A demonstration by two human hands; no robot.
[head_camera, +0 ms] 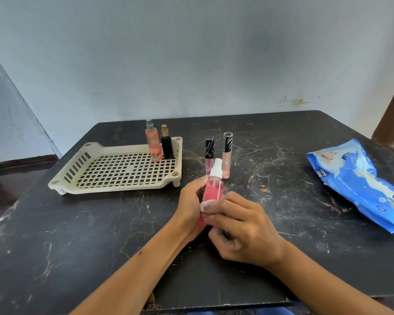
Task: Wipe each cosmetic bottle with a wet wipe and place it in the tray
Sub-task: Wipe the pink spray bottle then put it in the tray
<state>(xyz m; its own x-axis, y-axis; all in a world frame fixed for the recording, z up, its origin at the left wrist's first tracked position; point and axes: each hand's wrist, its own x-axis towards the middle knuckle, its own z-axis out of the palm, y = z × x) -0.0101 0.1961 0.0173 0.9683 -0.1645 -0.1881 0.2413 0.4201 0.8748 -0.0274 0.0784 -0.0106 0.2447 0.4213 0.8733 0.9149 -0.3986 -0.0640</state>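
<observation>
The left hand has its grip clamped around a pink spray bottle above the middle of the desk. The right hand pinches a white wet wipe against its side. At 12 o'clock stand 2 lip gloss tubes. At 10 o'clock a cream tray holds 2 bottles. At 3 o'clock lies a blue wipes pack.

- Left hand grips pink spray bottle; right hand presses wet wipe against it
- Tray holds two bottles
- Two tubes stand on tabletop
</observation>
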